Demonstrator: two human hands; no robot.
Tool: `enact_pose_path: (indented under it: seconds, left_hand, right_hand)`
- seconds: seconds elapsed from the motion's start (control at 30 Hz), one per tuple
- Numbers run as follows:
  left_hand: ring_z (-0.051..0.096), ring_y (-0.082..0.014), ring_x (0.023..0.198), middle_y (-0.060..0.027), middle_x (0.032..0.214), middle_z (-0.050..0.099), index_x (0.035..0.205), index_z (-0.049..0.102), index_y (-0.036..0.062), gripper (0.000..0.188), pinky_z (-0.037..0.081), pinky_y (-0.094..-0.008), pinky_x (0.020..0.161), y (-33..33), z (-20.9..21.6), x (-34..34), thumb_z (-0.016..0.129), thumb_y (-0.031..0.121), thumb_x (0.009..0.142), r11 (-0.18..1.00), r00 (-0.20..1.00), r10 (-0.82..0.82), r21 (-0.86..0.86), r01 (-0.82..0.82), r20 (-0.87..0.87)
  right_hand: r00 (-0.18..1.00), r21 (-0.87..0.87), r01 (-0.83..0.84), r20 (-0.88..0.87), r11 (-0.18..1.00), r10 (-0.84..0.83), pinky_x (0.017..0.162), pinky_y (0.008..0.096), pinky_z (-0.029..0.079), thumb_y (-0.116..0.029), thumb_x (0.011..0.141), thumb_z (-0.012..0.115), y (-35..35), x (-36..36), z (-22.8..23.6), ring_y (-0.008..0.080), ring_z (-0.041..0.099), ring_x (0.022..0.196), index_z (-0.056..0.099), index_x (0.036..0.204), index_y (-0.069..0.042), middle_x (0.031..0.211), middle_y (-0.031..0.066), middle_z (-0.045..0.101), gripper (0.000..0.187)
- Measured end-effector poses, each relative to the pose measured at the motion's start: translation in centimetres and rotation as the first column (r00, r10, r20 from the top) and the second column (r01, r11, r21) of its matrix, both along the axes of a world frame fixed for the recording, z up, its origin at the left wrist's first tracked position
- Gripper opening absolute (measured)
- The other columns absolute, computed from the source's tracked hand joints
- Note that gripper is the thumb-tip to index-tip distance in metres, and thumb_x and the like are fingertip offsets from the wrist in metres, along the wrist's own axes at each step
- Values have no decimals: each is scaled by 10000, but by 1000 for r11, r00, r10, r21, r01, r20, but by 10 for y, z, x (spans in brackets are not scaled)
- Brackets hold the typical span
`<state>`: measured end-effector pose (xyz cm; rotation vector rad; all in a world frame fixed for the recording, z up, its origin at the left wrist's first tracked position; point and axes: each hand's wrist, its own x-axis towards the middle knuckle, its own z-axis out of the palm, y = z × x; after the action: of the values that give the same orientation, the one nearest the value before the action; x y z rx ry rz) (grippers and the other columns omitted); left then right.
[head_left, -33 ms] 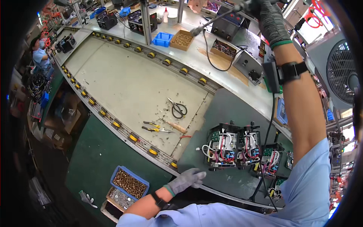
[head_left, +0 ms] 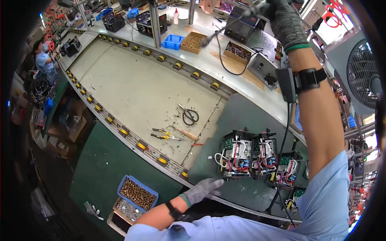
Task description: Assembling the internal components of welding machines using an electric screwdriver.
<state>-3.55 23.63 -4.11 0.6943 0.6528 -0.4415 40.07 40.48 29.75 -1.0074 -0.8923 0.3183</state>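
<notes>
My left hand (head_left: 204, 190), in a grey glove, hovers at the front edge of the dark grey mat (head_left: 241, 201) with its fingers stretched out and nothing in them. High at the upper right, my gloved right hand (head_left: 281, 20) is closed around a dark long-shafted tool (head_left: 231, 27), its shaft slanting down to the left; its exact kind is blurred. On the mat stand open electronic units (head_left: 237, 154) with circuit boards and red and white wires, several in a group to the right of my left hand. A black box (head_left: 285, 82) with a cable is strapped near my right wrist.
Scissors (head_left: 189, 115), yellow-handled pliers (head_left: 163, 134) and a wooden-handled tool (head_left: 187, 133) lie on the pale board between roller rails. A blue tray of brass-coloured screws (head_left: 138, 193) sits at lower left. Behind stand a blue bin (head_left: 173, 41), parts boxes (head_left: 193, 42) and a fan (head_left: 364, 76).
My left hand has shifted slightly right and up. My right hand and the tool have moved a little left, and the tool's tip sits slightly lower.
</notes>
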Motion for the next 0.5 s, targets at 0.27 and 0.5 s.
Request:
enact_pose_path:
  seconds: [0.27,0.5]
  left_hand:
    - [687,-228,1022,-87,1157,664,1212,659,92,330,642,-435,894,-78,-39,66,784,264,960,860,873,474,-153,-487,-111]
    - [686,-193,1030,-51,1150,660,1268,596,70,386,647,-405,911,-117,-62,42,786,122,936,755,749,655,-128,-643,99]
  right_hand:
    - [958,-476,-229,-266,849,109,708,370,638,-114,832,856,-105,-129,-133,201,716,833,637,1180,-41,920,84,705,418]
    - [986,-772,24,-89,635,-144,703,334,601,-68,856,817,-142,-175,-223,143,684,771,601,1124,-84,918,48,703,345]
